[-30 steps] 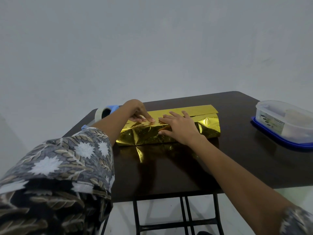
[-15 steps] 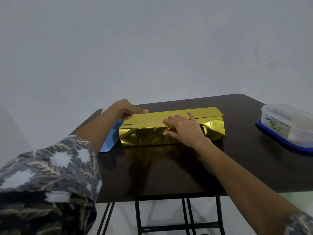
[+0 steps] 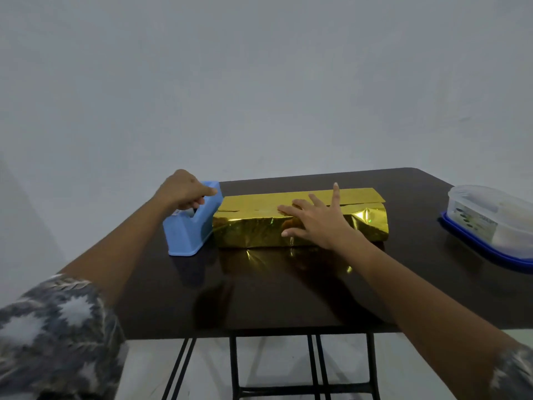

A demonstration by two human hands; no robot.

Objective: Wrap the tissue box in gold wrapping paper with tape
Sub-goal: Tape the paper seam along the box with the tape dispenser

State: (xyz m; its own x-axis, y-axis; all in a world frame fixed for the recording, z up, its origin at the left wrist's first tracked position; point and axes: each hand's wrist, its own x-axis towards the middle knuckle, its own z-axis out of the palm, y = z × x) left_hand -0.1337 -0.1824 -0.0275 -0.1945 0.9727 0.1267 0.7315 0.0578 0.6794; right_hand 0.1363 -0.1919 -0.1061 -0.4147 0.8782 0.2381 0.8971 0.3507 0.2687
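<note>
The right hand (image 3: 320, 223) is held open, with its fingers spread wide. It is laid flat on top of the long box wrapped in shiny gold paper (image 3: 251, 229). The thumb is pressed against the front side of the box, and the little finger is stuck up in the air.

The left hand (image 3: 184, 192) is set on top of the blue plastic tape holder (image 3: 187, 235). Its fingers are curled in. What is pinched under them cannot be told, because it is hidden by the hand.

The gold box is laid long-ways near the far edge of the dark brown table (image 3: 288, 298), about halfway between the left and right edges. A line is seen along its top, where one gold flap is laid over the other. The tape holder is stood just beside the left end of the box, close to the far left corner.

A clear plastic tub (image 3: 490, 217) is set at the right edge, well apart from the box, with a dark blue lid (image 3: 490, 255) under it. The table is held up by thin black metal legs (image 3: 235, 368). A grey and white patterned sleeve (image 3: 57, 327) is worn on the left arm.
</note>
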